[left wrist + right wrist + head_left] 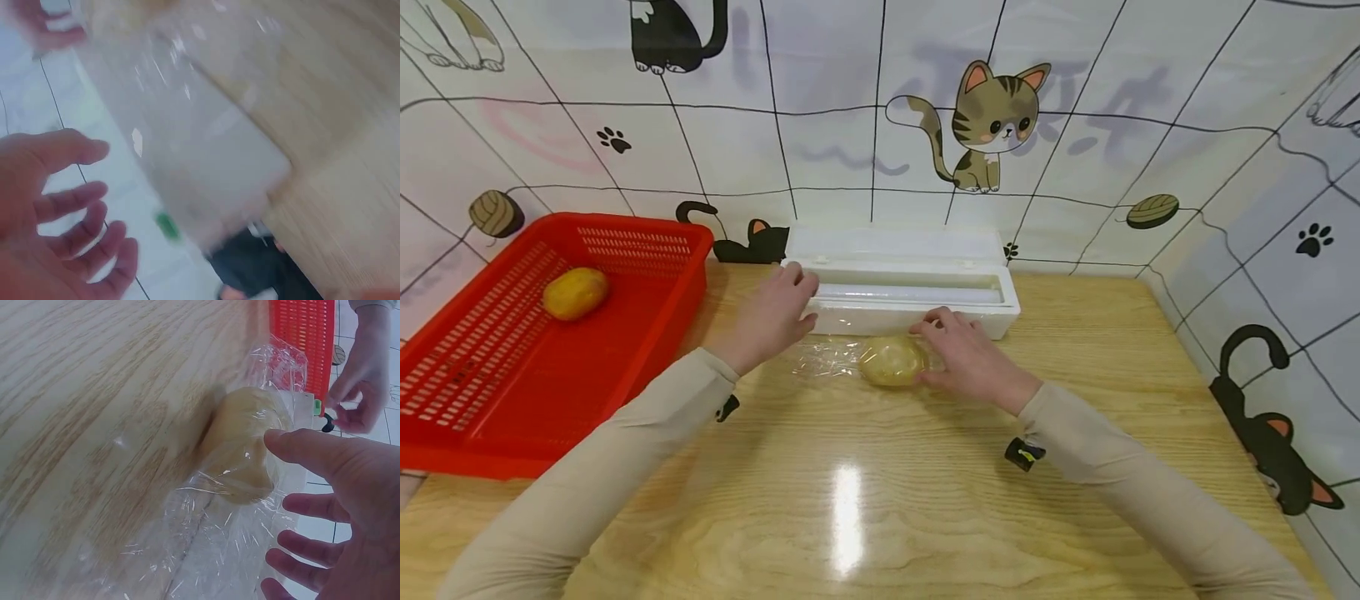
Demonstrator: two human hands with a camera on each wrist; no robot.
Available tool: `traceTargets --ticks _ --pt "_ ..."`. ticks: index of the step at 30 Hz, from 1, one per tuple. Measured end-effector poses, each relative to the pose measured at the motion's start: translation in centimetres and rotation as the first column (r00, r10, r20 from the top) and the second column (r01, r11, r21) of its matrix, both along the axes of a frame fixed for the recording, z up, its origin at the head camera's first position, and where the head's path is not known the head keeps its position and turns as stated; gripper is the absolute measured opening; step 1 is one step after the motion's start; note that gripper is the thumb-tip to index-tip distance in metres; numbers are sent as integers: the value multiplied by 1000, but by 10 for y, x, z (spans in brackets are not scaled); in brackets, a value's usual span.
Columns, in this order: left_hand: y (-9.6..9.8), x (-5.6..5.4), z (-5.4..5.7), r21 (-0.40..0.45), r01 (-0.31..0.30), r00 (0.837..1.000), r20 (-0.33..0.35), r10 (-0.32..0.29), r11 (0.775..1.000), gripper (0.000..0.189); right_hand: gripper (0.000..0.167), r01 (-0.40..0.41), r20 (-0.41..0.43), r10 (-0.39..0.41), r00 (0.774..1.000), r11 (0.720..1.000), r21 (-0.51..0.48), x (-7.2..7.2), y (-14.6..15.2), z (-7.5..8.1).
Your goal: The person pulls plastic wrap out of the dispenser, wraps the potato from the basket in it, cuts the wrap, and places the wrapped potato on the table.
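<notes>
A yellow mango (891, 362) lies on the table under clear plastic film (827, 358), which spreads to its left. In the right wrist view the film is crinkled over the mango (240, 447). My right hand (966, 354) is at the mango's right side, thumb at the wrapped surface and the other fingers spread apart. My left hand (771, 317) hovers by the left end of a white box (910, 321), fingers loosely bent with nothing between them. The box's lid stands raised, and a roll of film (910, 293) lies inside.
A red plastic basket (662, 333) stands at the left, with another mango (576, 293) in it. Behind the box rises a white wall covering (827, 150) with cat drawings, which continues along the right side. The wooden table (925, 500) extends in front.
</notes>
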State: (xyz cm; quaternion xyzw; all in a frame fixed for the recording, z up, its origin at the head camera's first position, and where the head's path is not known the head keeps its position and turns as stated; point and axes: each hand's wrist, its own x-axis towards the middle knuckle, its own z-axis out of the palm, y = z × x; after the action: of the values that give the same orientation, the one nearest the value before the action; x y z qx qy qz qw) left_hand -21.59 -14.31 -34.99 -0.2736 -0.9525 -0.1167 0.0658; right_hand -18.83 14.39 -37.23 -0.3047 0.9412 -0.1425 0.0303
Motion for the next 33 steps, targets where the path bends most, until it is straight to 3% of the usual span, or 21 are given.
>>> traceTargets --ticks 3,5,11,18,24,29,33 --pt "-17 -7 -2 34 -99 992 85 96 995 43 59 -6 -9 6 1000 1000 3 -3 -1 1" --pt "-24 -12 -5 50 -162 976 152 153 985 53 57 -10 -13 10 1000 1000 3 -4 -2 2" --pt "-34 -23 -17 108 -254 937 273 217 961 71 52 -24 -28 24 999 1000 18 -9 -6 4" --pt "-40 -30 -25 120 -262 926 311 215 958 80 37 -63 -75 65 995 998 28 -20 -18 12" --pt "-40 -32 -23 103 -257 923 321 212 961 78 29 -152 -79 161 984 982 114 -37 -53 27" --pt "-36 -31 -20 65 -234 932 300 205 970 63 28 -278 -64 296 953 939 204 -53 -82 34" --pt "-37 -34 -18 42 -210 939 287 190 977 55 25 -363 -59 398 916 881 304 -66 -102 40"
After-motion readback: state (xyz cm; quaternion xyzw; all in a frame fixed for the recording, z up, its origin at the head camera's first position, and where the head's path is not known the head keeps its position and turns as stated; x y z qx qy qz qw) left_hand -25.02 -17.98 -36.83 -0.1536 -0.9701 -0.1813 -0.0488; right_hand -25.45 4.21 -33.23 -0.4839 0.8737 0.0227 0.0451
